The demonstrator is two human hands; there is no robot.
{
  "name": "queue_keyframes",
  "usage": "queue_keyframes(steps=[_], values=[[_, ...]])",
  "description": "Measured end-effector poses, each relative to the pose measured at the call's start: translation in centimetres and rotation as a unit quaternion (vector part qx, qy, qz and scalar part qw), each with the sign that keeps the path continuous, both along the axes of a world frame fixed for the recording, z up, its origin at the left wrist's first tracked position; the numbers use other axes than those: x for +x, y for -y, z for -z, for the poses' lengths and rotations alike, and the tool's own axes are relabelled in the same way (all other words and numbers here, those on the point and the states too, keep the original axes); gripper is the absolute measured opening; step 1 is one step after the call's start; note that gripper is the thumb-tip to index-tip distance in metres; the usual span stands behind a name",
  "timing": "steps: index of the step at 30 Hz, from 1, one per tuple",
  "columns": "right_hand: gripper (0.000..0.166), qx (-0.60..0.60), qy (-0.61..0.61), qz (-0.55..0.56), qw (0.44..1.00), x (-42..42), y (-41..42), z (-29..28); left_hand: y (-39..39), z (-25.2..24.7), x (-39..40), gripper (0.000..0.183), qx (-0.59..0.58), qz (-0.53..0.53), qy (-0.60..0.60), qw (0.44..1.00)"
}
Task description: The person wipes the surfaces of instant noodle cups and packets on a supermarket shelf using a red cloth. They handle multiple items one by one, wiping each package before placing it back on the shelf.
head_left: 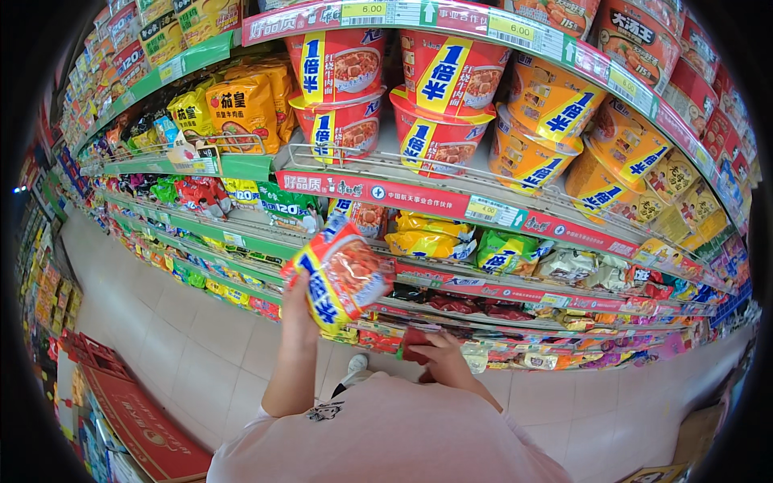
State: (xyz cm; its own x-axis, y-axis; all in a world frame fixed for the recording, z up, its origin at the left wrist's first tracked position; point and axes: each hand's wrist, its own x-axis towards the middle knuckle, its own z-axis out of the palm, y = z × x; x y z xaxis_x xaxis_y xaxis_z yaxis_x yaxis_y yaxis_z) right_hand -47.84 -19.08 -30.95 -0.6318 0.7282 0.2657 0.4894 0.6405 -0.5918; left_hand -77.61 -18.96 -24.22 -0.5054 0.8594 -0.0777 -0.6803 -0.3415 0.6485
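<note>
My left hand grips the side of a red and yellow instant noodle packet, held up in front of the shelf's lower tiers. Lower and to the right, near my body, my right hand is closed on a small dark red object, whose kind I cannot tell. Behind the packet, more red noodle packets stand on a shelf beside yellow packets and a green packet. Red noodle tubs and orange noodle tubs are stacked in twos on the tier above.
Shelf edges with price strips curve across the view, and a wire guard rail runs along one tier. A red cardboard box stands at the lower left on the tiled floor. Another carton is at the lower right.
</note>
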Motion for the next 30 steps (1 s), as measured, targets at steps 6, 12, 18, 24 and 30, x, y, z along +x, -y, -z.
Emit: queue_keyframes(steps=[6,12,18,24,30], values=[[0.046,-0.05,-0.1,0.141,0.984,7.3,1.0,5.9,-3.0,-1.3,-4.8,0.033,-0.037,-0.076,-0.139,0.987],[0.05,-0.065,-0.134,0.168,0.974,8.8,1.7,7.2,-10.2,-2.9,-6.0,0.033,-0.036,-0.004,-0.165,0.986],[0.049,-0.277,-0.219,0.18,0.918,5.9,3.1,2.3,-15.2,-2.7,-7.2,0.034,0.0,0.18,-0.234,0.955],[0.05,-0.134,-0.198,0.205,0.949,6.1,3.4,6.2,-15.3,-1.0,-6.2,0.048,-0.027,0.145,-0.369,0.918],[0.045,-0.136,-0.262,0.273,0.916,3.3,2.9,3.3,-9.8,-2.3,-4.4,0.059,0.059,-0.16,-0.747,0.643]])
